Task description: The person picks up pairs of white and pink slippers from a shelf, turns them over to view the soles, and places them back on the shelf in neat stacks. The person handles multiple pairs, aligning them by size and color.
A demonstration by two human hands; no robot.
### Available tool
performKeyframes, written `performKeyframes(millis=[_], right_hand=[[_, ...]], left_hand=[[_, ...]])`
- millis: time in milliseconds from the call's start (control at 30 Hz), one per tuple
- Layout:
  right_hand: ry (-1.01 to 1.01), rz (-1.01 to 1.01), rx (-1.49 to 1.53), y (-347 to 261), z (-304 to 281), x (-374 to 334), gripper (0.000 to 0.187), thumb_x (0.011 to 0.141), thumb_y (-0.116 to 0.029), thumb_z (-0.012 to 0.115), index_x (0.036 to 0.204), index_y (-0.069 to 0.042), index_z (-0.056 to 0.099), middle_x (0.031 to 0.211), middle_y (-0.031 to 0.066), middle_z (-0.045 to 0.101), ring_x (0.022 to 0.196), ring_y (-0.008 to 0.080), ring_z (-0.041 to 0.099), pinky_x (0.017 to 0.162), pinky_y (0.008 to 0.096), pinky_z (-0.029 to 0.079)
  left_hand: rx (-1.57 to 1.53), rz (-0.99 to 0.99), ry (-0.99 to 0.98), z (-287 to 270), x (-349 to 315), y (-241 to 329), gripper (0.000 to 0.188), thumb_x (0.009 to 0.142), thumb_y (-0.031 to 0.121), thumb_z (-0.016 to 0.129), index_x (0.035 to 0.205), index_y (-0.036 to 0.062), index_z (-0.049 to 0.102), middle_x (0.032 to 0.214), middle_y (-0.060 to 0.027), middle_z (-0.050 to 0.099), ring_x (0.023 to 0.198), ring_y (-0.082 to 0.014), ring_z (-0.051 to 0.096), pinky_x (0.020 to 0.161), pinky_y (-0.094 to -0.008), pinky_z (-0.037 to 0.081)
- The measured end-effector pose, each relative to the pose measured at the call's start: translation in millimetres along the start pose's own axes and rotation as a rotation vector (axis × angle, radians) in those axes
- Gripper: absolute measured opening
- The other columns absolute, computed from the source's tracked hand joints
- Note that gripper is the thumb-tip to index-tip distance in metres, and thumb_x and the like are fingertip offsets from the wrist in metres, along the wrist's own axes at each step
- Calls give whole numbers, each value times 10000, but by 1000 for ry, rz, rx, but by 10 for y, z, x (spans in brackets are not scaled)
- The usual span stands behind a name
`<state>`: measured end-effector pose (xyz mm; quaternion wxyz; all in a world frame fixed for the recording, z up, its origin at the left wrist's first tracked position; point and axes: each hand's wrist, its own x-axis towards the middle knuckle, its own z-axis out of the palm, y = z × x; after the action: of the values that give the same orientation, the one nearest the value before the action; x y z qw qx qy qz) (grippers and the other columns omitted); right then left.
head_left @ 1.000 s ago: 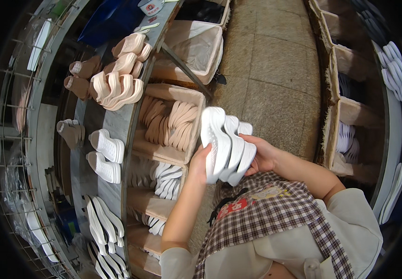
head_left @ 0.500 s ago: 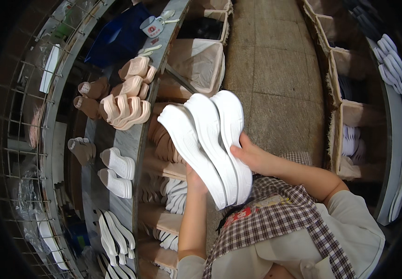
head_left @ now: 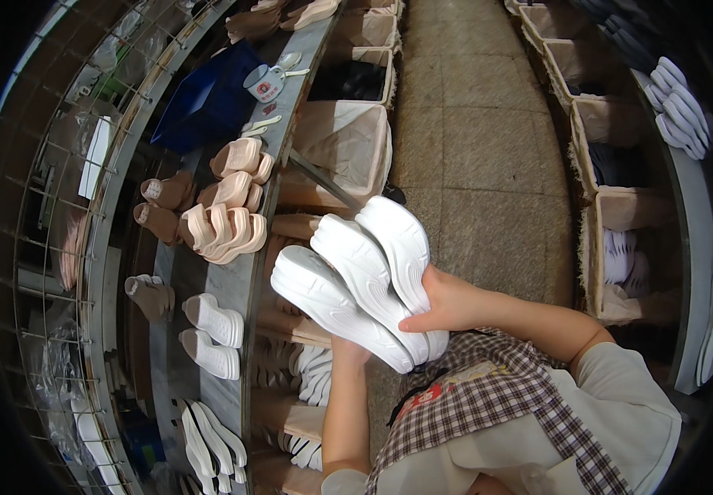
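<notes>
Three thick white shoe soles [head_left: 355, 266] lie side by side in front of me, their sculpted side walls turned up. My right hand [head_left: 449, 301] is closed on the right edge of the group, its thumb lying across the lower part of the soles. From below, my left hand [head_left: 351, 352] grips their near left side; its fingers are mostly hidden under the soles. On the bench to the left, the nearest things are a pair of white shoes [head_left: 214, 322] and several flat white soles [head_left: 212, 433].
Beige soles [head_left: 229, 231], brown shoes [head_left: 158, 223], a blue bin [head_left: 200, 95] and a mug [head_left: 263, 84] stand on the left bench [head_left: 245, 285]. Lined baskets [head_left: 344, 153] sit beneath it. Across the aisle floor [head_left: 488, 165] are more baskets and a shelf with white soles [head_left: 682, 120].
The soles have been tilted, so their far ends sit lower and their side walls show more. My right thumb has shifted down across them. The surroundings sit slightly lower in view.
</notes>
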<state>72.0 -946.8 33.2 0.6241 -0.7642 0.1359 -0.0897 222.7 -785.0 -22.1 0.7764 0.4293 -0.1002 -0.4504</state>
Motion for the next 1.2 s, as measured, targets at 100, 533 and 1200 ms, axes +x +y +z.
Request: performKeyframes(millis=[100,533,1200], right_hand=[[-27,24,-113,55,-9,11,938,677,-356,755,1296,175,291,1276,350,421,1207,444,433,1041,411,353],[-53,-425,-336,356,-307,171,555,792,-31,580,1318,-194,514,1345,140,431,1229,324,431,1002,402,380],[-139,-50,1706,243,-20,-91,782,759,-328,526,1422,-11,259,1278,234,501,1068,298,614,876,391,558]], left_hand=[[29,-4,4,-66,-13,-25,500,976,238,453,1400,16,308,1383,-138,403,1217,-276,460,992,-396,428],[-44,-71,-24,299,-170,33,440,965,181,494,1348,-8,388,1291,-142,513,1132,-205,545,938,-299,480],[-782,-37,-404,185,-407,111,657,886,349,590,1436,134,302,1341,-144,485,893,-240,537,696,-320,454]])
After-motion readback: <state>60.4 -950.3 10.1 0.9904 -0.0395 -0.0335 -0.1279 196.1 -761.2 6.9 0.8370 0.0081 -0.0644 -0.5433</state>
